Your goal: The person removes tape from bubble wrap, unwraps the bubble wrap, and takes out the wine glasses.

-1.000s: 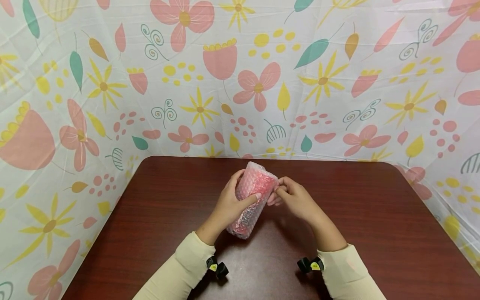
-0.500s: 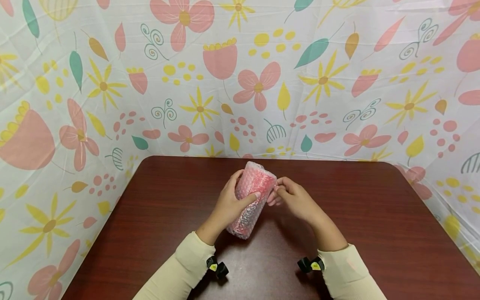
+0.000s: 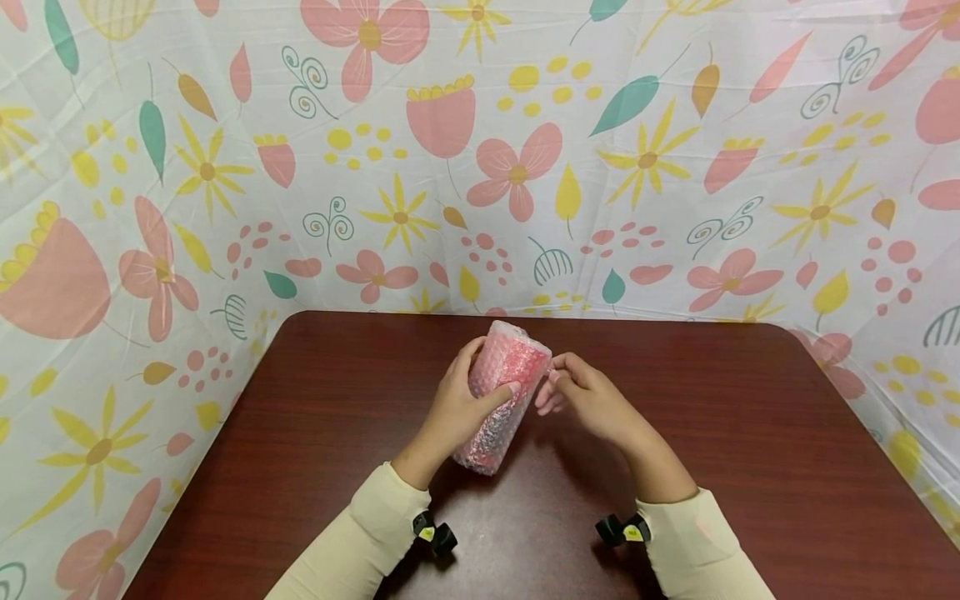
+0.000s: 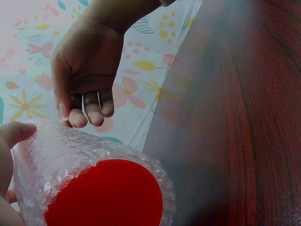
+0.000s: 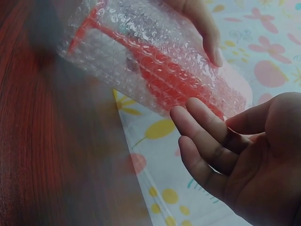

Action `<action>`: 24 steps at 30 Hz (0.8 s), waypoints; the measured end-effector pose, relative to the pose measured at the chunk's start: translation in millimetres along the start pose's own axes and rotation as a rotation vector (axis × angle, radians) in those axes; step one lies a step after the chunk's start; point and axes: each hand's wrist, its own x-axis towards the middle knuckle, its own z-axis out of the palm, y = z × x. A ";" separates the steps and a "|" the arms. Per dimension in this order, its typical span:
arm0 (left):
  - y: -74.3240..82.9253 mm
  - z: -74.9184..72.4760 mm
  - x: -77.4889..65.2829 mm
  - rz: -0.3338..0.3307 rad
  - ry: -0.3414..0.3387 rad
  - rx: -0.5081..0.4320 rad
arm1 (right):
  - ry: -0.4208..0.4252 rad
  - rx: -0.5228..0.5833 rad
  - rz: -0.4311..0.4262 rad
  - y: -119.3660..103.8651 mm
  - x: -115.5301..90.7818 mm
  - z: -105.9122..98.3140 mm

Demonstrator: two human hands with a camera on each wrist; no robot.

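A cylinder in bubble wrap (image 3: 504, 392), red and white under the clear plastic, is tilted above the middle of the table. One round end (image 4: 113, 193) shows bare and red in the left wrist view. My left hand (image 3: 465, 404) grips the cylinder from its left side, thumb across the front and the other fingers mostly hidden behind. At its upper right edge, my right hand (image 3: 588, 396) pinches the edge of the bubble wrap (image 5: 155, 66) between thumb and forefinger. Its other fingers are loosely bent, beside the wrap.
A dark red-brown wooden table (image 3: 337, 392) lies under both hands. Behind it and along the sides hangs a white cloth (image 3: 300, 150) printed with flowers and leaves. A small black device (image 3: 435, 535) sits at the left wrist, and another black device (image 3: 622, 529) at the right.
The wrapped cylinder has shifted very slightly up and to the left in the left hand. The right hand's lower fingers have spread a little, with its pinch still at the wrap's edge.
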 end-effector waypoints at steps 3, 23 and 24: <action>0.9 -0.7 -0.2 -0.002 0.009 0.000 | -0.007 0.029 -0.018 -0.2 0.3 0.7; 4.6 -2.2 -1.4 -0.010 0.068 -0.005 | 0.121 0.081 0.002 -6.8 0.7 3.0; 4.5 -2.2 -1.2 -0.010 0.071 -0.004 | 0.115 0.092 0.001 -6.9 0.8 2.8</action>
